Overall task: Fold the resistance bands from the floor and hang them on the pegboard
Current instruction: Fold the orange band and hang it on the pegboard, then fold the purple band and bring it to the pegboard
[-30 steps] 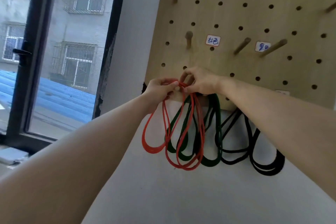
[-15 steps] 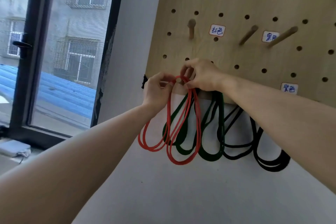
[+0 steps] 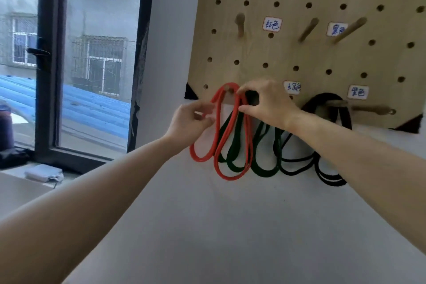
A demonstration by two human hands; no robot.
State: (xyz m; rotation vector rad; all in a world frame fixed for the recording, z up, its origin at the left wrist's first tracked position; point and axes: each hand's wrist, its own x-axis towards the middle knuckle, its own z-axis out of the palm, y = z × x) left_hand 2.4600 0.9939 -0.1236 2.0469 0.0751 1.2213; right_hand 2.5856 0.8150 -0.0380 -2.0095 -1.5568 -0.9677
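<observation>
I have both hands up at the pegboard (image 3: 322,57), working on one red band (image 3: 216,131). It is folded into two hanging loops, a short one under the left hand (image 3: 193,122) and a longer one lower down between the hands. Its top is hooked over a short peg (image 3: 227,88) just above the gap between them. The left hand pinches the left strand with thumb and fingertips. The right hand (image 3: 267,104) pinches the right strands between forefinger and thumb, close beside that peg.

Green bands (image 3: 262,172) hang behind the red, below the right hand, with their tops hidden by it. Black bands (image 3: 332,181) hang beyond the right wrist. I cannot count either bundle. Above the hands are three longer bare pegs (image 3: 307,30) and four handwritten labels (image 3: 272,23) – two up there, two level with the right hand. A window (image 3: 92,53) lies out past the left hand
</observation>
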